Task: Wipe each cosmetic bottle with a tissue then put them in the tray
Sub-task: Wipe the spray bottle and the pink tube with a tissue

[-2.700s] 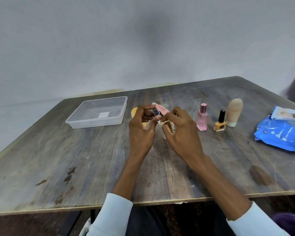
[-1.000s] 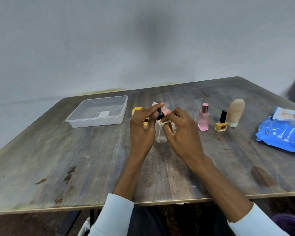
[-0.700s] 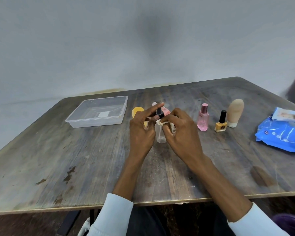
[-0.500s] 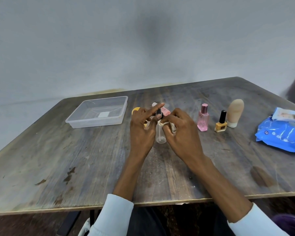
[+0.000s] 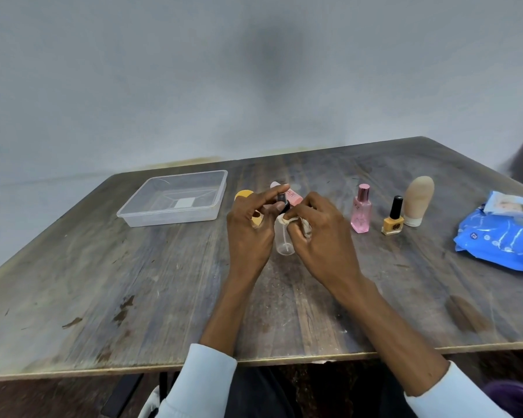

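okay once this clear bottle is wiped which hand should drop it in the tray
Left, probably. The left hand already grips the clear bottle by its top, and the tray lies on its side. The right hand holds the tissue.

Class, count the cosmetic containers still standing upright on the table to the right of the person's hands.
3. A pink perfume bottle is nearest the right hand, then a yellow nail polish, then a beige tube. More items sit partly hidden behind the hands.
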